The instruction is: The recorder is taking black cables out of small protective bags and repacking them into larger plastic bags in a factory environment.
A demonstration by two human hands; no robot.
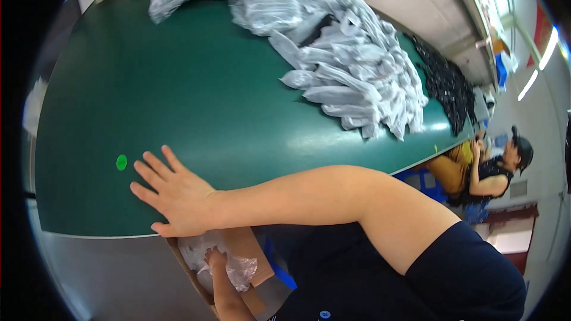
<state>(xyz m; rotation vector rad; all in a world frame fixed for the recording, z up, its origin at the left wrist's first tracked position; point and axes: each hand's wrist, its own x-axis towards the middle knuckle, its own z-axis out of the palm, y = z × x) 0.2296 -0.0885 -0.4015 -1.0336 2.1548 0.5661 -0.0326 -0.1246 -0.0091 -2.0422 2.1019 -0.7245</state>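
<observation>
My right hand (175,197) lies flat on the green tabletop (160,83) near its front edge, fingers spread and nothing in them. Just beyond its fingertips is a round, bright green sticker (122,162). Below the table edge, my left hand (216,258) reaches into an open cardboard box (241,246). Its fingers are bent into a clear plastic bag (241,270) among crumpled clear plastic; the fingertips are partly hidden.
A big heap of grey-white plastic-wrapped packets (357,71) covers the table's far right part. Larger clear-wrapped bundles (267,9) lie along the back. Past the heap is a pile of black items (443,80). Another person (482,169) sits at the table's right end.
</observation>
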